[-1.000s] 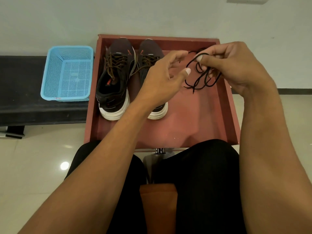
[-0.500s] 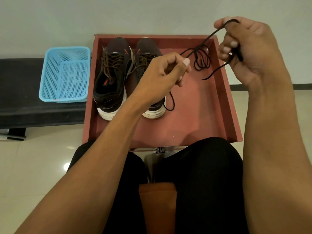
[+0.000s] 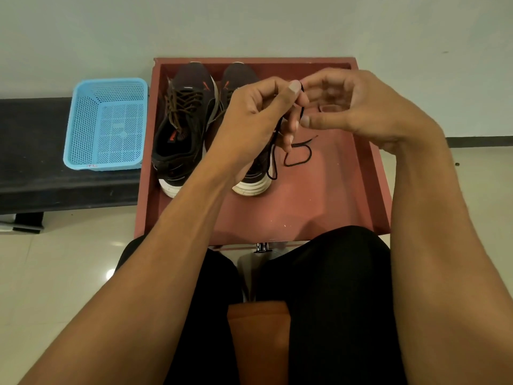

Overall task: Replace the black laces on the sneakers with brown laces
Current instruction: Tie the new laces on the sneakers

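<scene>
Two dark sneakers stand side by side on the left of a red tray (image 3: 319, 207). The left sneaker (image 3: 183, 126) carries brown laces (image 3: 181, 107). My left forearm partly hides the right sneaker (image 3: 249, 173). My left hand (image 3: 258, 115) pinches a black lace (image 3: 297, 154) between thumb and fingers above the tray. The lace hangs down and its loose end loops on the tray floor. My right hand (image 3: 358, 107) is close beside the left, thumb and fingers curled at the lace's top; whether it grips the lace is blurred.
A light blue perforated basket (image 3: 107, 123) sits empty on a dark bench (image 3: 33, 151) left of the tray. A white wall rises behind. My knees in black trousers (image 3: 327, 287) are under the tray's near edge, above a glossy tiled floor.
My right hand came down from high on the right to meet the left hand. The black lace, stretched taut half a second ago, now hangs slack onto the tray.
</scene>
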Motion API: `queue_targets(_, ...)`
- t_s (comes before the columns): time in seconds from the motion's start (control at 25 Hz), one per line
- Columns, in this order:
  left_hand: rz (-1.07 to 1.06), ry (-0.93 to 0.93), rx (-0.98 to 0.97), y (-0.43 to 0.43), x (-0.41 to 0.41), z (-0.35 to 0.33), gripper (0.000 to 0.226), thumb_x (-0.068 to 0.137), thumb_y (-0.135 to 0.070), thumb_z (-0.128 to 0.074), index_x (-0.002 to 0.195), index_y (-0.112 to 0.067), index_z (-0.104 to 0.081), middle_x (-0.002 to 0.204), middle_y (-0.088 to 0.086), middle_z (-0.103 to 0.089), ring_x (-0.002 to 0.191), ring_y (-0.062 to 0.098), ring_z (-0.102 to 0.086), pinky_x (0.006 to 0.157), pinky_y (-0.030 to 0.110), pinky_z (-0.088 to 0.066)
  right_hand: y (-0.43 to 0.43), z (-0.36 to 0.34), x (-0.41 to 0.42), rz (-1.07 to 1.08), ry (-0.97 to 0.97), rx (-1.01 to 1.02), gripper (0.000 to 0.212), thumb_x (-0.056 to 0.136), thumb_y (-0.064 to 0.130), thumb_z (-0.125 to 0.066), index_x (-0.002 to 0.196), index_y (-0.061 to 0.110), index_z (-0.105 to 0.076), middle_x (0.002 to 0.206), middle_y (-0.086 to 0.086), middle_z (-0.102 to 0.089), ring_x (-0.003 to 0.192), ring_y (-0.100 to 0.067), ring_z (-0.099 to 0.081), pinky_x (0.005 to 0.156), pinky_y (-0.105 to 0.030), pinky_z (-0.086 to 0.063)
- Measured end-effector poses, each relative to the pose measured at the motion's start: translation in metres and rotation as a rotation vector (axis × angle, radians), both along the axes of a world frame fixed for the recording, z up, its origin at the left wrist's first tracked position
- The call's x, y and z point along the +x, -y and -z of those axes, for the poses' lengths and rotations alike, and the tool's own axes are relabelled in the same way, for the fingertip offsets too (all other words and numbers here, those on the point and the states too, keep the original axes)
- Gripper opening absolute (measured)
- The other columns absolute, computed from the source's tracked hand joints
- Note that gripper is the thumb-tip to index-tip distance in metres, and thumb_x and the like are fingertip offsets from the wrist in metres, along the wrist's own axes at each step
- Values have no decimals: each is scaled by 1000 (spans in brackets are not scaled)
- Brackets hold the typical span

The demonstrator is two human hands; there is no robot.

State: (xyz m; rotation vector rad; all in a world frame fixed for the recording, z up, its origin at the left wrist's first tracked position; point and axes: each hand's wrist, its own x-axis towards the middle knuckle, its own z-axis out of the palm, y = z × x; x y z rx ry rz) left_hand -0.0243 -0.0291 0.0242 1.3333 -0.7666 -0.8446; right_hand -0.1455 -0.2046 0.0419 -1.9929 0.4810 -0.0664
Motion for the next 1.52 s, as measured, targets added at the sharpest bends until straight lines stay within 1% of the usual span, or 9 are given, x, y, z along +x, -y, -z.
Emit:
queue_targets(0.28,-37,-54,39,-2,1,0,29,110,-23,-54,92,-4,-66,67,4,-58,53,18,-53,56,31,-51,-8,-4,9,-25,176,13,29,91,20,-82,119,11,-78,102,0,-81,102,-14,-76,93,-26,-58)
queue_targets(0.52,-30,-107,42,-4,5,-3,31,111,-27,-52,88,-9,-62,67,4,-54,54,19,-51,57,32,-47,25,19,-2,388,364,79,22,95,20,-77,111,6,-80,90,-6,-80,85,-18,-73,81,-32,-56)
queue_targets(0.8,-35,-275,-149,-8,11,-11,36,114,-33,-40,89,-14,-59,62,-3,-42,54,16,-46,57,33,-42,50,72,-23,658,197,108,14,95,21,-77,105,12,-81,86,-4,-79,83,-11,-73,77,-27,-57)
queue_targets(0.92,-103,-370,-262,-10,18,-18,39,115,-37,-33,93,-16,-58,59,-7,-39,50,11,-40,54,29,-40,47,83,-19,573,63,50,12,96,15,-76,106,10,-80,80,-3,-76,74,-9,-70,79,-29,-59)
queue_targets(1.08,-210,-404,-357,-18,32,-17,34,115,-35,-33,100,-19,-59,62,-7,-32,52,9,-23,48,25,-24,31,68,-11,458,-7,52,13,101,10,-68,111,9,-76,78,-5,-69,59,-7,-67,60,-18,-53)
queue_targets(1.2,-271,-389,-362,-19,37,-11,29,115,-34,-34,102,-19,-56,66,-5,-28,55,10,-18,48,26,-20,18,44,-1,261,-25,40,14,102,14,-68,104,15,-81,72,-7,-62,56,-10,-54,63,-23,-49)
queue_targets(1.32,-316,-420,-385,-17,40,-7,25,115,-30,-36,102,-16,-53,70,-4,-45,57,10,-34,52,26,-29,-2,19,8,-1,-164,-15,13,100,20,-72,99,21,-84,63,-4,-53,57,-16,-41,61,-33,-43)
queue_targets(1.44,-324,-399,-400,-17,44,-2,21,115,-24,-36,106,-12,-51,97,6,-71,82,20,-65,71,30,-49,-22,-7,13,-208,-186,20,12,94,32,-78,97,24,-86,55,1,-49,56,-17,-31,55,-24,-32)
queue_targets(1.52,-321,-221,-337,-14,42,3,19,115,-20,-35,109,-9,-49,112,12,-74,98,26,-70,83,35,-52,-31,-23,14,-266,-90,-5,14,91,38,-78,97,27,-86,56,-3,-47,56,-21,-30,54,-21,-29)
